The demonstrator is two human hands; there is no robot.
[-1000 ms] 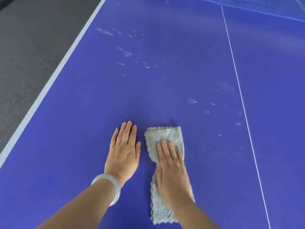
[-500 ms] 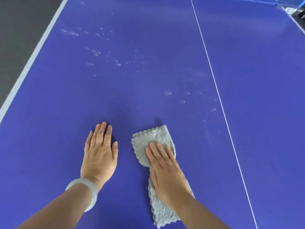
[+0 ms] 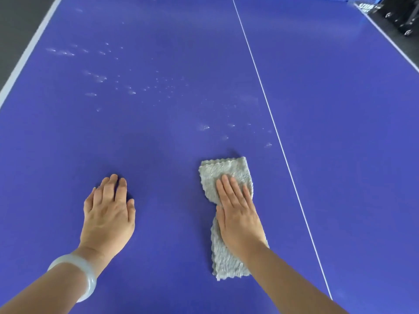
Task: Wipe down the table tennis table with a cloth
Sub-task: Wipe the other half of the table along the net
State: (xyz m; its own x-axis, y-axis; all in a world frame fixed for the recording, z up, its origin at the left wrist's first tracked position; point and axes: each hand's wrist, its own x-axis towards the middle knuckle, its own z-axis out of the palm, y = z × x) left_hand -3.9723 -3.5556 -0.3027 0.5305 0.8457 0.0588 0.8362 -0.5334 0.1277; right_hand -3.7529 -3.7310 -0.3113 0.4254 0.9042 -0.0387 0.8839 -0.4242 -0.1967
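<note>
Right hand (image 3: 238, 214) flat atop grey cloth (image 3: 226, 175), pressing it onto table (image 3: 340, 155).

Bright even light, soft short shadows, sharp focus, wide-angle edge bowing.

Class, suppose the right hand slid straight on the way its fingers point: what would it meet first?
Probably the pale splash marks just beyond the cloth under the right hand; nothing else lies before them on the table.
</note>
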